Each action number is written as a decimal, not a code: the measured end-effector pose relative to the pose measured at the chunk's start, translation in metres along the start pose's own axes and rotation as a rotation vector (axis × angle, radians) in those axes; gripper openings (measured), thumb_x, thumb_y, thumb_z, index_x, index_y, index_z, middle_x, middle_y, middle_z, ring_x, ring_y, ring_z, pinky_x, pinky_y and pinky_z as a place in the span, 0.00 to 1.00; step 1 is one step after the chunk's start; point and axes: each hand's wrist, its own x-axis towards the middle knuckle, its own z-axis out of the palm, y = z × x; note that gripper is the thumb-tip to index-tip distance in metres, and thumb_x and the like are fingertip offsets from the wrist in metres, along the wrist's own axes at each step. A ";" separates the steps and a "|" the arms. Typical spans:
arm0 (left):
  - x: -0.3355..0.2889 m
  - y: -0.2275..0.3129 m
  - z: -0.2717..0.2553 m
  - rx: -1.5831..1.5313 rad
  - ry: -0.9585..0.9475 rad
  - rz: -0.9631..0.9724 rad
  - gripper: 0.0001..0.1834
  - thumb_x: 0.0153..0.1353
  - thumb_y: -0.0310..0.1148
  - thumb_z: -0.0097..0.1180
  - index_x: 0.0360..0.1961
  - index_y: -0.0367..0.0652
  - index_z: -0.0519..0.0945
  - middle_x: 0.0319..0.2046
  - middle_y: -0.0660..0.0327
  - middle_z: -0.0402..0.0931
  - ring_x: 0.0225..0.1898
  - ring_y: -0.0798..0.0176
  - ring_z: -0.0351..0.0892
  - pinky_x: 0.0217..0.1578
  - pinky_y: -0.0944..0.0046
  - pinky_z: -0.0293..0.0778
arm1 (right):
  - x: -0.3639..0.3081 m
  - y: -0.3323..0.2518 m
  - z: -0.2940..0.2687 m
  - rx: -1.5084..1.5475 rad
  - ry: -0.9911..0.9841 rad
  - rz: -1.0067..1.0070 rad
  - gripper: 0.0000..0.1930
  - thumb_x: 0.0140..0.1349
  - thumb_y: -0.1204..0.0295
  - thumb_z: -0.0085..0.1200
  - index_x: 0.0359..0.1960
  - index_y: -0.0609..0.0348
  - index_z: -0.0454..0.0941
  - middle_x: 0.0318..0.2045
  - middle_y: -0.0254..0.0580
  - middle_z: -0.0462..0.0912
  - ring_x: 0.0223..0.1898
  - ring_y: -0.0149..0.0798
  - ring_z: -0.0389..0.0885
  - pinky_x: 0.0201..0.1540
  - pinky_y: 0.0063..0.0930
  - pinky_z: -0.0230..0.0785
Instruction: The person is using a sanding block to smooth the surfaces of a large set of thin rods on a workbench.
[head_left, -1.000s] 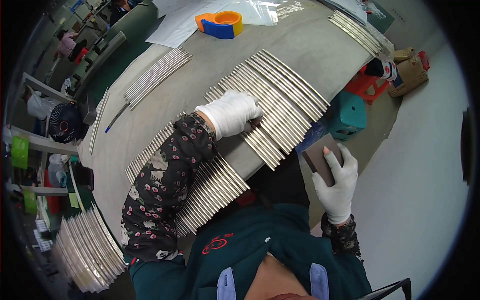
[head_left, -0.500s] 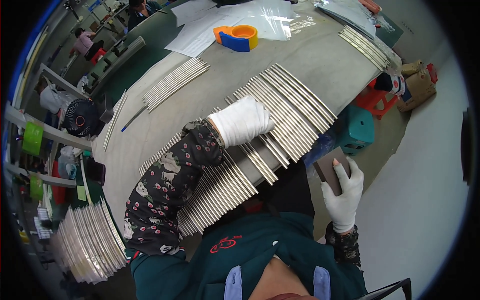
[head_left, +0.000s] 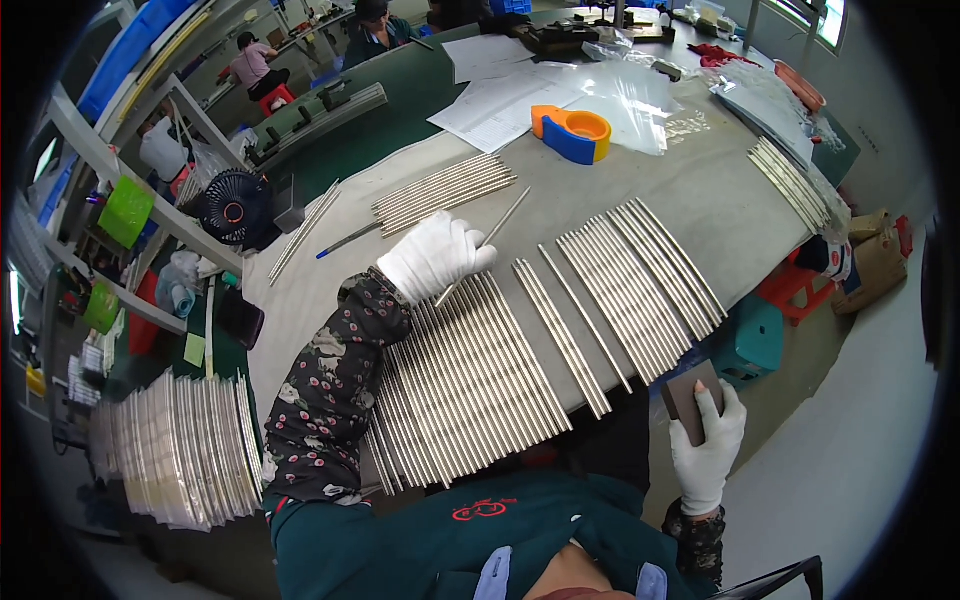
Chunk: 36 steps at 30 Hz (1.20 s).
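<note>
My left hand (head_left: 435,255), in a white glove, is closed round one thin silvery metal rod (head_left: 510,212). The rod slants over the far ends of a wide row of similar rods (head_left: 470,385) lying side by side. To the right lie a narrow bunch of rods (head_left: 563,338), a single rod (head_left: 586,320) and another broad group (head_left: 628,285). Off the table's near right edge, my gloved right hand (head_left: 712,450) grips a flat grey-brown block (head_left: 683,402), its thumb and a bare fingertip against the block.
Beyond the rods stand an orange and blue tape dispenser (head_left: 572,135), papers (head_left: 480,118) and clear plastic sheets (head_left: 625,100). Further rods (head_left: 445,192) and a blue pen (head_left: 345,240) lie at far left. A black fan (head_left: 235,208) is left; a teal stool (head_left: 748,340) is right. Other people sit in the background.
My left hand has moved left from the right-hand group of rods and now shows a single rod in its grip. The view has shifted; my right hand still holds the block.
</note>
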 end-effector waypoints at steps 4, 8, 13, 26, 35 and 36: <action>-0.016 -0.028 0.017 0.102 -0.168 -0.052 0.03 0.54 0.30 0.51 0.31 0.49 0.72 0.25 0.63 0.72 0.32 0.59 0.78 0.30 0.61 0.77 | -0.002 0.000 0.001 -0.026 -0.015 -0.002 0.28 0.42 0.74 0.61 0.51 0.55 0.74 0.52 0.58 0.69 0.50 0.55 0.69 0.53 0.43 0.64; -0.042 -0.056 0.037 0.134 -0.109 0.087 0.09 0.58 0.29 0.48 0.41 0.50 0.70 0.46 0.60 0.73 0.43 0.60 0.78 0.33 0.62 0.79 | -0.005 0.001 -0.001 -0.061 -0.042 0.046 0.29 0.41 0.75 0.60 0.52 0.57 0.74 0.53 0.58 0.69 0.51 0.56 0.68 0.55 0.44 0.63; -0.047 -0.038 0.007 -0.187 -0.495 -0.469 0.14 0.60 0.29 0.47 0.48 0.49 0.71 0.40 0.56 0.77 0.40 0.53 0.79 0.37 0.55 0.77 | -0.005 0.005 -0.008 -0.069 -0.076 0.088 0.29 0.41 0.76 0.58 0.52 0.59 0.74 0.53 0.58 0.68 0.53 0.56 0.68 0.56 0.44 0.62; -0.088 -0.030 0.054 -0.096 0.023 -0.788 0.10 0.52 0.32 0.60 0.36 0.43 0.77 0.34 0.56 0.75 0.40 0.51 0.76 0.42 0.54 0.74 | 0.013 -0.006 -0.010 -0.106 -0.128 0.089 0.31 0.41 0.78 0.57 0.55 0.58 0.73 0.55 0.58 0.67 0.54 0.56 0.68 0.57 0.43 0.61; -0.074 -0.033 0.053 -0.269 -0.116 -0.937 0.08 0.53 0.34 0.58 0.32 0.41 0.77 0.33 0.54 0.75 0.38 0.49 0.76 0.41 0.54 0.73 | 0.013 -0.007 -0.009 -0.101 -0.140 0.071 0.32 0.42 0.79 0.57 0.56 0.56 0.72 0.56 0.58 0.66 0.54 0.56 0.68 0.57 0.43 0.61; -0.075 -0.033 0.053 -0.271 -0.116 -0.938 0.08 0.53 0.34 0.58 0.32 0.41 0.77 0.33 0.54 0.75 0.38 0.49 0.76 0.41 0.54 0.73 | 0.013 -0.006 -0.009 -0.109 -0.141 0.076 0.32 0.42 0.79 0.57 0.56 0.56 0.72 0.56 0.58 0.66 0.54 0.55 0.68 0.57 0.43 0.61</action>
